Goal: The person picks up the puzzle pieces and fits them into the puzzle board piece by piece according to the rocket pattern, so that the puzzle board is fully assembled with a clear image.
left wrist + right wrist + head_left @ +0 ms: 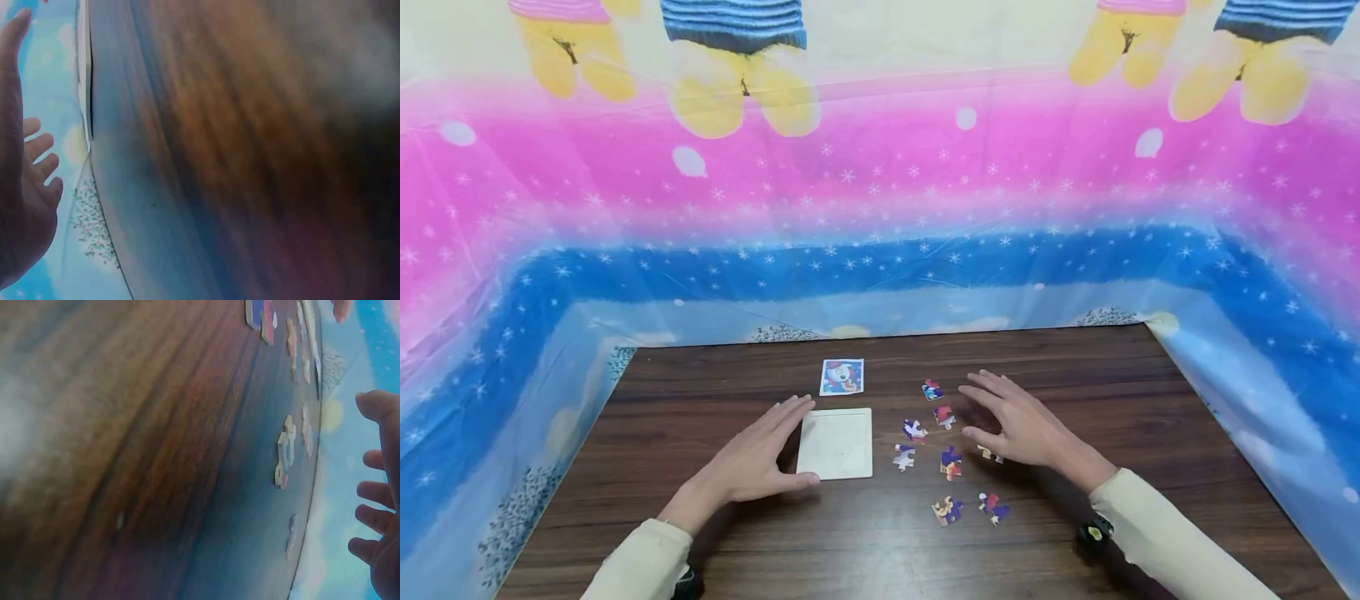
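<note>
A pale square puzzle tray [835, 443] lies flat on the table. My left hand [748, 457] is at its left side, fingers extended and thumb apart, near the tray's edge; whether it touches, I cannot tell. The left wrist view shows this hand [28, 206] with nothing in its fingers. Right of the tray are several loose jigsaw pieces, among them a purple and orange one [951, 462] and a red one [943, 417]. Over the rightmost piece [990, 454], partly hiding it, is my right hand [1022, 423], fingers spread and holding nothing.
Behind the tray lies a small picture card [842, 377] with a cartoon figure. The dark wooden table [820, 550] is bordered by a pink and blue printed cloth [880, 200] at the back and sides.
</note>
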Motion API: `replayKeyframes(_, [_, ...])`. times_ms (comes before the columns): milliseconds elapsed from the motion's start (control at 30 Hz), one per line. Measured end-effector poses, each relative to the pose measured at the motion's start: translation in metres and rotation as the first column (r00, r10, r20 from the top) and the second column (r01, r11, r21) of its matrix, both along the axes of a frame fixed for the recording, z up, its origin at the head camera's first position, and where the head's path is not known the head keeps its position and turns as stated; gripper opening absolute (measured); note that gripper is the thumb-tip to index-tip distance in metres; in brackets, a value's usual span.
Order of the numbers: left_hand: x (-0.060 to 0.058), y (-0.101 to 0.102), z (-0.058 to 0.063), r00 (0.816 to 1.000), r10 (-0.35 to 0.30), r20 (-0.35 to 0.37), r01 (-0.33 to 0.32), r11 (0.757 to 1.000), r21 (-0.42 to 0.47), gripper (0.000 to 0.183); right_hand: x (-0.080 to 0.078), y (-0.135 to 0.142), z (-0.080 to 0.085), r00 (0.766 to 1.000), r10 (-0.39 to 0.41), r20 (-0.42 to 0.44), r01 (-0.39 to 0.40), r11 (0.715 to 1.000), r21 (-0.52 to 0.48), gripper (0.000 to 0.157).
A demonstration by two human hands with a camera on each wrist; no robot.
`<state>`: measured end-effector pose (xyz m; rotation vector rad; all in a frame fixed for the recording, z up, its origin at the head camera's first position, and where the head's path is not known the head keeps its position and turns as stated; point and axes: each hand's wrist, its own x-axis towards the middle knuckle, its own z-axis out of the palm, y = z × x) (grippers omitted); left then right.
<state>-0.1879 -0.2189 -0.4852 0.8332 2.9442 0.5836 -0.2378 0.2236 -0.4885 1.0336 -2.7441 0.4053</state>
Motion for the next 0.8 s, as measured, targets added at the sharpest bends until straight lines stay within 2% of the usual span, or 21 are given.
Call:
replayKeyframes(133, [-0.004, 0.002, -0.002, 0.995, 0.008, 0.095, -0.008, 1.0, 0.004, 0.113, -0.006, -0.004, -0.005, 0.999, 0.014, 0.042, -0.015, 1.0, 0.026, 0.066])
replayKeyframes(300, [-0.01, 0.004, -0.005, 0.986, 0.024, 0.165, -0.027, 0.999, 0.017, 0.116, -0.012, -0.011, -0.008, 0.997, 0.011, 0.077, -0.015, 0.998, 0.06, 0.058])
replayKeyframes(467, [-0.013, 0.004, -0.008, 0.981, 0.018, 0.194, -0.027, 0.999, 0.046, 0.115, -0.018, -0.019, -0.009, 0.995, 0.011, 0.099, -0.023, 0.993, 0.118, 0.051])
replayKeyframes(800, [-0.014, 0.005, -0.01, 0.98, 0.007, 0.199, -0.025, 0.996, 0.086, 0.106, -0.024, -0.027, -0.011, 0.993, 0.018, 0.116, -0.034, 0.99, 0.134, 0.046])
